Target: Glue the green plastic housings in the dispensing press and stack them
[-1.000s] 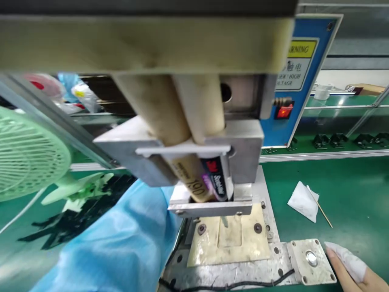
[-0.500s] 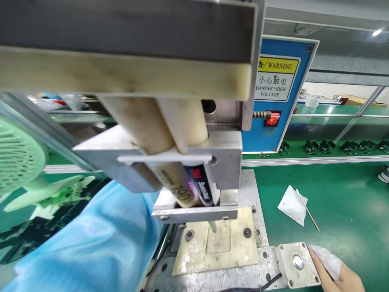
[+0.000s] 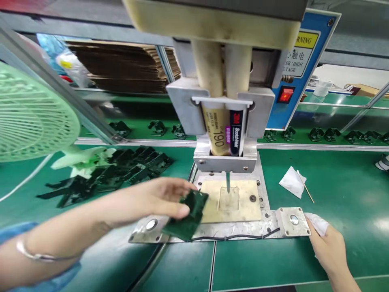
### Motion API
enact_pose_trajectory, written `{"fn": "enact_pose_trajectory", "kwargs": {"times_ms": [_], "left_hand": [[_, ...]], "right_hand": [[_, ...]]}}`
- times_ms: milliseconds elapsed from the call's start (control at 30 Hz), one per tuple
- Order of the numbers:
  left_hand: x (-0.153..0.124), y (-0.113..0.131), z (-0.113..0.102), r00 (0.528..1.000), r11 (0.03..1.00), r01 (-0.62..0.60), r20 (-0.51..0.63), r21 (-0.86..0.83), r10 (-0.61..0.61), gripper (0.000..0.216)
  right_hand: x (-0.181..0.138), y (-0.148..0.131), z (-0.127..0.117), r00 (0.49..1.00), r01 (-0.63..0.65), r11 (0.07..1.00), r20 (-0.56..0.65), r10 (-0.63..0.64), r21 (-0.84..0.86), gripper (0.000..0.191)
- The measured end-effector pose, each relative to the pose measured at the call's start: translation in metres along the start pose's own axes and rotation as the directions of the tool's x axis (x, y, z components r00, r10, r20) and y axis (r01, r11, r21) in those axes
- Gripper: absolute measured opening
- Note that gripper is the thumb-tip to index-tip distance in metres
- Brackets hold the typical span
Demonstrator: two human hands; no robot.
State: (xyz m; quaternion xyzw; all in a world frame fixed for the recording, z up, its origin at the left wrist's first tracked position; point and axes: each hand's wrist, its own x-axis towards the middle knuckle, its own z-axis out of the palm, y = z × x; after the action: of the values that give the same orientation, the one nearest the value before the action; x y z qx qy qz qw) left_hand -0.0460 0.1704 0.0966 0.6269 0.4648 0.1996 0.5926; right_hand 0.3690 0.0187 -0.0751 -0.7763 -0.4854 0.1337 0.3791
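My left hand (image 3: 158,198) pinches a small dark green circuit board (image 3: 188,217) and holds it just left of the beige fixture plate (image 3: 243,205) under the dispenser. Above the plate's shallow recess hangs the nozzle (image 3: 227,182) of a twin adhesive cartridge (image 3: 225,129) clamped in a metal bracket. My right hand (image 3: 326,245) rests on the green mat beside the right-hand round metal button (image 3: 293,220), with a white-wrapped finger almost touching its plate; nothing shows in it.
A pile of dark circuit boards (image 3: 115,172) lies left of the machine beside a green fan (image 3: 30,121). A second button (image 3: 151,224) sits on the base plate's left end. A white wipe and stick (image 3: 293,182) lie to the right. The blue control box (image 3: 300,61) stands behind.
The view has pulled back and my blue sleeve no longer blocks it. My left hand has come into view holding a circuit board near the fixture. My right hand stays by the right button.
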Motion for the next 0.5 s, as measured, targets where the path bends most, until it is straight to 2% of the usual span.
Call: {"fn": "enact_pose_trajectory", "kwargs": {"times_ms": [67,100,133,233,300,367,433,500], "left_hand": [[-0.004,-0.012,0.023,0.943,0.947,0.27,0.249,-0.176,-0.223,0.058],[-0.004,-0.016,0.034,0.915,0.909,0.342,0.303,-0.239,-0.265,0.058],[-0.003,-0.019,0.044,0.919,0.891,0.35,0.29,-0.29,-0.267,0.057],[0.011,-0.019,0.062,0.943,0.885,0.313,0.226,-0.345,-0.245,0.053],[0.023,-0.017,0.064,0.958,0.897,0.262,0.208,-0.357,-0.197,0.054],[0.036,-0.019,0.062,0.976,0.935,0.159,0.191,-0.318,-0.101,0.055],[0.045,-0.024,0.061,0.991,0.984,0.007,0.13,-0.175,0.016,0.057],[0.051,-0.03,0.061,0.992,0.991,-0.119,0.05,0.06,0.116,0.061]], "right_hand": [[-0.001,-0.001,0.001,1.0,0.013,1.0,-0.015,-0.013,-0.015,0.043],[-0.002,-0.002,0.002,0.999,0.023,0.999,-0.025,-0.023,-0.022,0.044],[-0.004,-0.003,0.003,0.999,0.032,0.999,-0.034,-0.033,-0.028,0.044],[-0.006,-0.005,0.005,0.998,0.042,0.999,-0.052,-0.043,-0.027,0.045],[-0.006,-0.005,0.006,0.998,0.034,0.999,-0.045,-0.035,-0.015,0.046],[-0.005,-0.005,0.007,0.999,0.024,1.0,-0.045,-0.024,0.002,0.046],[-0.004,-0.004,0.007,0.999,0.011,1.0,-0.038,-0.01,0.019,0.046],[-0.003,-0.003,0.008,1.0,-0.004,0.999,-0.031,0.005,0.031,0.047]]}}
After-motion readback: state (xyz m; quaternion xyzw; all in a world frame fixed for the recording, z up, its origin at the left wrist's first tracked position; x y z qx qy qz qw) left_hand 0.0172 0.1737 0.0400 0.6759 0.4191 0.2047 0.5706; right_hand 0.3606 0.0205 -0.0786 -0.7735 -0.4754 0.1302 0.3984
